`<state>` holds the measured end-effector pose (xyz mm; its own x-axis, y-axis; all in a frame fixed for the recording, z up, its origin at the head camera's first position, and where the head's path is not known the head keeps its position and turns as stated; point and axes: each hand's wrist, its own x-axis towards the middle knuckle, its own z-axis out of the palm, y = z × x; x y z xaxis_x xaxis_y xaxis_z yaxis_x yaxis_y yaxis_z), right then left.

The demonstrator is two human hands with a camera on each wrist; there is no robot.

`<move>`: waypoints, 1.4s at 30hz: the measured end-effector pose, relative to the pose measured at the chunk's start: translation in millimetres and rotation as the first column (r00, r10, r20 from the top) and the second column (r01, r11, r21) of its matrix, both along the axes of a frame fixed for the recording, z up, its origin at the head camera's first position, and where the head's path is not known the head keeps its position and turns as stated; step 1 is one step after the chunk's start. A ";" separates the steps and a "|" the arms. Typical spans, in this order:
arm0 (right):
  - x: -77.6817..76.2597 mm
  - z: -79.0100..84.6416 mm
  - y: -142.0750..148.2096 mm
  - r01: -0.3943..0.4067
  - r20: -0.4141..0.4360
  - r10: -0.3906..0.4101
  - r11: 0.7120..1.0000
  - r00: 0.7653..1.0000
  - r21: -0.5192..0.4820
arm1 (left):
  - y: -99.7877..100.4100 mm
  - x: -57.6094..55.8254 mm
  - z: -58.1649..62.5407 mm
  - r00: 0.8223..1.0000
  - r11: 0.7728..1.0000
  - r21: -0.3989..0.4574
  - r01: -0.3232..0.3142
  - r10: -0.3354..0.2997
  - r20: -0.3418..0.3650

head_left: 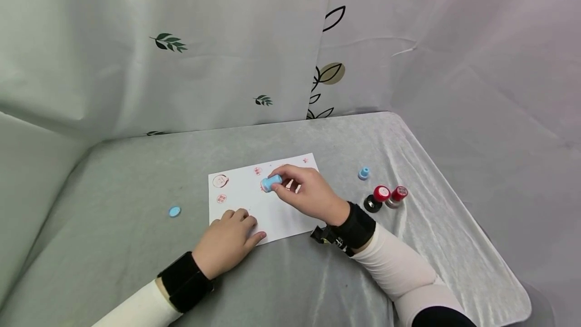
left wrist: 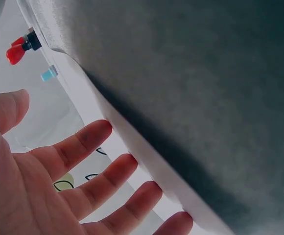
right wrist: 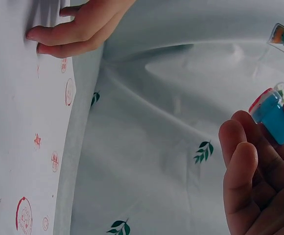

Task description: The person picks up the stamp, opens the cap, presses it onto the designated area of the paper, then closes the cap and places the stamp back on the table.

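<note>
The right hand (head_left: pixel 310 193) pinches a blue stamp (head_left: pixel 271 182), tilted, above the white paper (head_left: pixel 281 220). The left hand (head_left: pixel 229 241), loosely spread, rests across its near-left edge. Grey tablecloth (head_left: pixel 342 165) separates its right edge from two red-topped stamps (head_left: pixel 382 194).

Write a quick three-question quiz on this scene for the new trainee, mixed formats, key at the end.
1. Open: What does the right hand pinch?
2. True or false: The left hand touches the white sheet.
3. Multiple choice: From the person's seat, where is the blue disc? A) on the sheet; B) left of the sheet; C) right of the sheet.

Key:
1. The blue stamp with the red face.
2. True.
3. B, on the grey cloth.
</note>
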<state>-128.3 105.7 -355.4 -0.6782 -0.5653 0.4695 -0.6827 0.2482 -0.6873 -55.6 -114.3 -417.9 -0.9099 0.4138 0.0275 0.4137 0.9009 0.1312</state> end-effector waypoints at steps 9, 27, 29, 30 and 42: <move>-1.1 -4.9 1.3 -0.008 0.015 0.008 1.000 1.000 0.019 | -1.0 4.5 1.3 1.000 1.000 0.004 -0.016 0.015 0.022; -23.2 -29.8 2.1 0.020 0.021 -0.029 0.942 0.999 0.335 | -8.3 5.6 8.9 1.000 1.000 0.009 0.019 -0.020 0.024; -27.7 -35.4 -4.8 0.005 0.010 -0.010 0.915 1.000 0.403 | -8.5 4.3 9.9 0.999 1.000 0.005 0.030 -0.030 0.023; -30.3 -38.6 -8.9 -0.008 0.006 0.006 0.901 1.000 0.434 | -8.7 3.7 10.3 0.999 0.999 0.003 0.033 -0.033 0.022; -50.5 -64.3 -61.6 -0.066 -0.013 0.099 0.748 0.995 0.661 | -6.9 -0.6 9.7 0.998 0.998 -0.042 0.054 -0.053 0.014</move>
<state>-178.8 44.1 -419.7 -0.6021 -0.7983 -0.0122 -0.7476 0.5690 -0.3425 -56.2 -121.2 -408.2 -0.8867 0.4624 -0.0026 0.4599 0.8825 0.0988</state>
